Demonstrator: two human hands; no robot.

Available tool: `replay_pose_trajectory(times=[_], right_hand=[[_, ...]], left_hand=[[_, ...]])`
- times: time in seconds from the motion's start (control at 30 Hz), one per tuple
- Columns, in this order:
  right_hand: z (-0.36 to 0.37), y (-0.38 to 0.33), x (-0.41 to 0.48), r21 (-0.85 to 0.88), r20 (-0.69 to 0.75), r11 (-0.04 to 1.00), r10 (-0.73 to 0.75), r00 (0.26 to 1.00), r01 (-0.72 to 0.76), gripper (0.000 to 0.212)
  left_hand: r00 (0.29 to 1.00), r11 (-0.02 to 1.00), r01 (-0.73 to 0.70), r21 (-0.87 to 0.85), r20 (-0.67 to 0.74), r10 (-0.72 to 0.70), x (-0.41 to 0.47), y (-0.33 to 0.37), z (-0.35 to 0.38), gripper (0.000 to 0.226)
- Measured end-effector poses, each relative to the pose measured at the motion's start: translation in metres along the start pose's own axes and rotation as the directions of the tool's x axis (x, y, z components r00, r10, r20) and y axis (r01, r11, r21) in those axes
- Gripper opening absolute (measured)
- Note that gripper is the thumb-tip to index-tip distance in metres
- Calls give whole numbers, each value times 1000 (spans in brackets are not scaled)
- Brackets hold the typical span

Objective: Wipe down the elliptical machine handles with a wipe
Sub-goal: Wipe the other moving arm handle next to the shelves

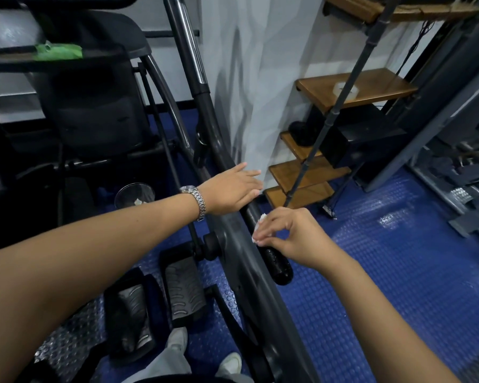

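Beside two black ribbed foot pedals (184,288) on the blue studded rubber floor (385,286), the right hand (291,239) pinches a small crumpled white wipe (261,218) between thumb and curled fingertips. It holds the wipe against the elliptical's handle (278,265), a dark bar ending in a black textured grip just below the wipe. Further up the same bar the left hand (230,189), wearing a silver link watch (197,200), lies with fingers straight and close together. Beyond, a round see-through container (134,193) holds a pale scrap; farther off, the machine's black console tray (11,60) carries a crumpled green item (58,51)
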State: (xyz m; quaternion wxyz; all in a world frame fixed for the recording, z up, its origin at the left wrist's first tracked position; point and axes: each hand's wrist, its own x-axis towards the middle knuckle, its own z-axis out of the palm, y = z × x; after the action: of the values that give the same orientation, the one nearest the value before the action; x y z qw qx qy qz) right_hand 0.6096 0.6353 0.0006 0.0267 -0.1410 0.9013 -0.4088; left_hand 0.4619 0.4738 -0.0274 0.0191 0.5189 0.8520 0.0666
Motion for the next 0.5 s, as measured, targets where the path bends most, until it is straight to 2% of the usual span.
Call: replay_pose_trajectory(times=[0.1, 0.27, 0.33, 0.4, 0.43, 0.5], right_hand=[[-6, -2, -5, 37, 42, 999, 35, 999, -36, 9], [8, -6, 5, -23, -49, 1000, 20, 999, -21, 10], [10, -9, -1, -77, -2, 997, 12, 1000, -12, 10], [1, -11, -9, -92, 109, 995, 39, 993, -29, 10], [-6, -11, -10, -62, 144, 996, 72, 987, -63, 9], [-16, -10, -5, 7, 122, 991, 129, 984, -131, 8]], left_hand=[[1000, 1000, -5, 15, 0, 5, 1, -2, 1, 54], [1000, 1000, -2, 31, 3, 2, 0, 1, 0, 52], [1000, 1000, 1, 29, 10, -1, 0, 2, 0, 50], [1000, 1000, 6, 25, 19, -7, 0, 2, -1, 50], [1000, 1000, 9, 26, 22, -9, 0, 1, -1, 51], [1000, 999, 14, 28, 22, -15, -1, 0, -1, 56]])
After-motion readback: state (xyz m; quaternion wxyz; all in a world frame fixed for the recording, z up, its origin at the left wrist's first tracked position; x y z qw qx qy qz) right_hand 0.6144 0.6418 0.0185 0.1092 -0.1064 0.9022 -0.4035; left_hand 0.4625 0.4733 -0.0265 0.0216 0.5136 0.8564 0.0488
